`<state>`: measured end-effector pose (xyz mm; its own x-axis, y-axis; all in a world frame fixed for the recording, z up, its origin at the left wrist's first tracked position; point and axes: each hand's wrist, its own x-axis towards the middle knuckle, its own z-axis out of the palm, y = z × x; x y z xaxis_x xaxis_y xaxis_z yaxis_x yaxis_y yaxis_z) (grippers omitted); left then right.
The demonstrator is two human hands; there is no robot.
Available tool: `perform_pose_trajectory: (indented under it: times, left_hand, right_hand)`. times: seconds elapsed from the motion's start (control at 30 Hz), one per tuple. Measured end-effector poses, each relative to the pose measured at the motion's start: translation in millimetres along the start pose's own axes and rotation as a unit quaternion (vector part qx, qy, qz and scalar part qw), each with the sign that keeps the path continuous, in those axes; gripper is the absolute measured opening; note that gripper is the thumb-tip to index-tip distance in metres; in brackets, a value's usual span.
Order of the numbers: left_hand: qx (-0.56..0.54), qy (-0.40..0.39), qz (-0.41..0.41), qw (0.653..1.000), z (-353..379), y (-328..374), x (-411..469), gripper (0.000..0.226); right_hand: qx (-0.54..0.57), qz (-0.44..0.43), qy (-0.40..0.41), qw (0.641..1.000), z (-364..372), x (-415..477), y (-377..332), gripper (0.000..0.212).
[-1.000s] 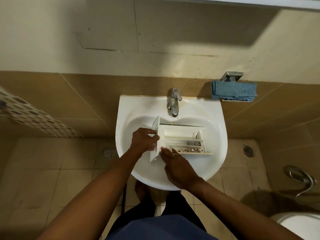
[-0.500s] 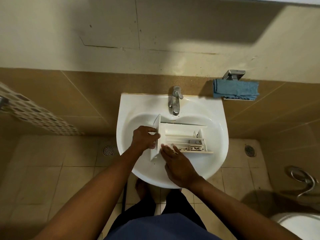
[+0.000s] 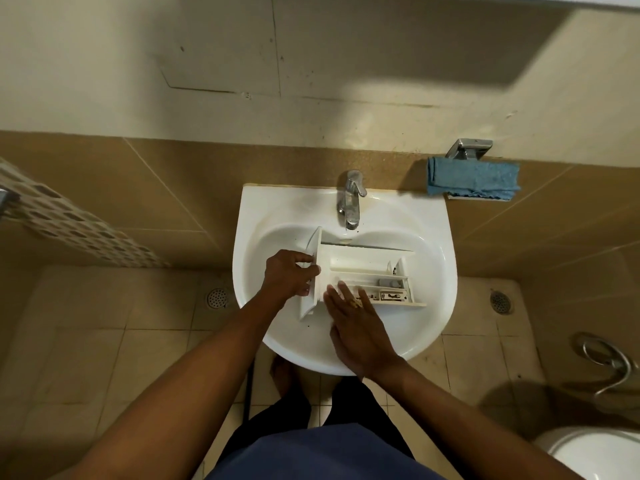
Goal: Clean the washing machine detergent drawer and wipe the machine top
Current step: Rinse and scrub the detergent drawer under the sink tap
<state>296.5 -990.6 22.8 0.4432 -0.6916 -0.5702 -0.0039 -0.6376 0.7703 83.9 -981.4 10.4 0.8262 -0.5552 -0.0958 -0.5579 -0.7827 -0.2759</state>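
Fingers of the left hand (image 3: 289, 275) clamp the front panel of the detergent drawer (image 3: 367, 268). Those of the right hand (image 3: 356, 323) lie straight, slightly spread, on its near edge. White ribbed plastic, boxy, it lies in the glossy sink (image 3: 433, 237) with its long axis left to right, panel leftward.

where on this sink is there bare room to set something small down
Bare: on the white ceramic sink, the ledge either side of the chrome faucet and the bowl right of the white plastic detergent drawer, up to the rim. Crowded: left and front, where the left hand grips the drawer's face and the right hand lies on it.
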Motion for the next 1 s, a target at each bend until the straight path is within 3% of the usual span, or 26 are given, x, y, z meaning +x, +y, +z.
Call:
perform_pose_trajectory:
  times: [0.2,0.3,0.5,0.67,0.8,0.93,1.0]
  left_hand:
    - [0.003,-0.004,0.002,1.0,-0.7,2.3,-1.3,0.036]
    - [-0.003,-0.001,0.001,1.0,0.0,0.8,-0.7,0.038]
    - [-0.011,-0.004,-0.004,1.0,-0.4,-0.8,0.0,0.038]
    - [-0.003,0.003,-0.002,1.0,0.0,1.1,-1.2,0.037]
    - [0.003,0.007,0.007,1.0,1.5,-2.2,0.9,0.037]
    - [0.0,0.002,0.009,1.0,0.2,-4.3,2.4,0.035]
    - [-0.012,-0.004,0.002,1.0,-0.5,-4.5,2.9,0.036]
  right_hand:
    - [-0.021,0.043,-0.025,0.999,-0.1,55.2,21.2,0.06]
    - [-0.009,0.057,-0.012,0.998,6.9,41.3,10.1,0.062]
    - [0.008,-0.001,0.02,1.0,7.1,-0.8,2.6,0.058]
    - [-0.016,0.034,0.004,0.999,7.2,55.6,21.5,0.059]
    - [0.017,0.055,0.029,0.998,10.7,29.8,0.1,0.061]
    - [0.036,0.018,0.043,0.998,-2.3,-1.2,-6.0,0.052]
    - [0.101,0.046,0.068,0.991,-11.1,19.3,14.0,0.04]
